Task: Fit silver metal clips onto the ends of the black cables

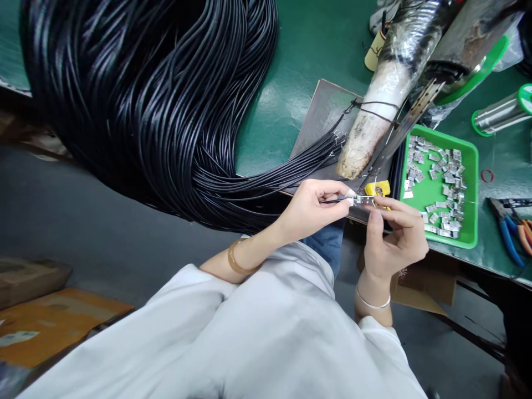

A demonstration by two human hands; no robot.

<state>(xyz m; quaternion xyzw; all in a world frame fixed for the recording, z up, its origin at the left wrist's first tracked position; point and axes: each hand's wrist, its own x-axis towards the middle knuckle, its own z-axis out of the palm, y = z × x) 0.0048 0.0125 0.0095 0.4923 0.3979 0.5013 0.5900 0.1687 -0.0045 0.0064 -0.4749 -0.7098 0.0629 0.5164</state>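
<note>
Pinched between the fingers of my left hand [318, 208] is the end of a black cable [331, 201]. My right hand [394, 235] grips a small silver metal connector [366, 200] from the other side, and the cable's end meets it. Whether the two are joined I cannot tell. Just behind the connector are a yellow block [377, 189] and the tip of a thin metal rod or wire. A thick bundle of black cables [216, 111] runs from the upper left, its stripped ends lying behind my left hand.
A green tray [469, 194] of small metal connectors stands right of my hands. Pliers [509, 233] lie beyond it, near a red ring [487, 175] and a solder spool [502, 113]. A plastic-wrapped tube [369, 122] reaches down over a grey plate [320, 119].
</note>
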